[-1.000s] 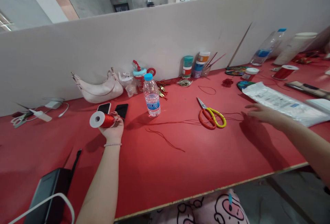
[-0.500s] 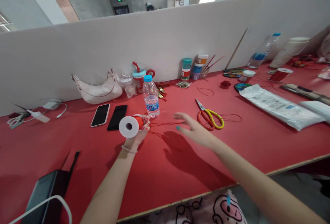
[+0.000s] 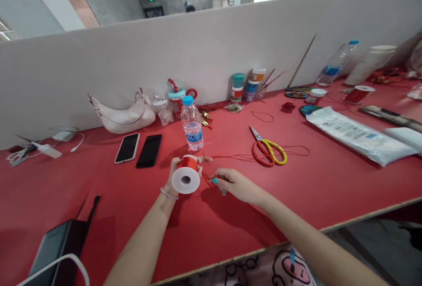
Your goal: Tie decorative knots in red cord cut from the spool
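The left grip (image 3: 173,171) is curled around a spool of red thread (image 3: 188,164), a smooth white flanged reel with a round hole facing this way. Just beside it, the right grip (image 3: 232,182) has its fingertips drawn together, pinching loose red thread (image 3: 237,158). Half a second ago that right grip was spread above the tabletop (image 3: 211,246), and the spool sat further left; now the two are near each other. The fine strands run past the right grip to scissors (image 3: 262,140) with metal blades and one red, one yellow handle loop, lying where they were. Just beyond the left grip stands a clear, ribbed plastic bottle (image 3: 192,121); its blue label has pale lettering I can't make out. Two flat phones, one pale-edged (image 3: 127,148), one black (image 3: 149,151), lie left of that grip.
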Tool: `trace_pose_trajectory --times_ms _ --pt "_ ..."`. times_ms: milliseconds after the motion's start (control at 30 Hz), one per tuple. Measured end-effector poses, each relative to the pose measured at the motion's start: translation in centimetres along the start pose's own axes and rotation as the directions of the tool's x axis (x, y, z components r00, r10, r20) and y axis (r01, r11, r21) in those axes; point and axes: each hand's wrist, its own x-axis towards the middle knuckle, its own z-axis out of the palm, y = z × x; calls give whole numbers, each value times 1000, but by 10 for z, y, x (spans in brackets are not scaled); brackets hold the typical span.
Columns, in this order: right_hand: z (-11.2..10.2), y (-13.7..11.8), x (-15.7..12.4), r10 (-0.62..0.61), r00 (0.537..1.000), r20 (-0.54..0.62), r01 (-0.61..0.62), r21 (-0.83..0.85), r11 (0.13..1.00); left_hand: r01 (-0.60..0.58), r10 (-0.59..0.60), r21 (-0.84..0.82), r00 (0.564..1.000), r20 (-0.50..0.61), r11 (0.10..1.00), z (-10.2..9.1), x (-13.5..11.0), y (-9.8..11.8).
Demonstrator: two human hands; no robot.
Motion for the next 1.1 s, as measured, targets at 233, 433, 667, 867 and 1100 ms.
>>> trace_pose_trajectory --times_ms 233,433,667,867,1100 --pt "-27 4 -46 121 990 -65 -133 -233 963 0 -4 36 996 88 999 9 -10 5" --pt "-81 15 -50 72 949 -307 -241 -557 795 -128 72 348 983 168 929 16 -5 2" --pt "-133 32 2 266 703 -660 -711 -669 218 -232 103 528 959 263 817 18 -6 -1" --pt "-150 43 14 373 665 -648 -730 -454 511 -164 73 504 978 194 848 18 -8 -4" --pt "-176 51 3 263 764 -589 -380 -81 921 -52 -29 353 975 219 934 20 -5 -8"
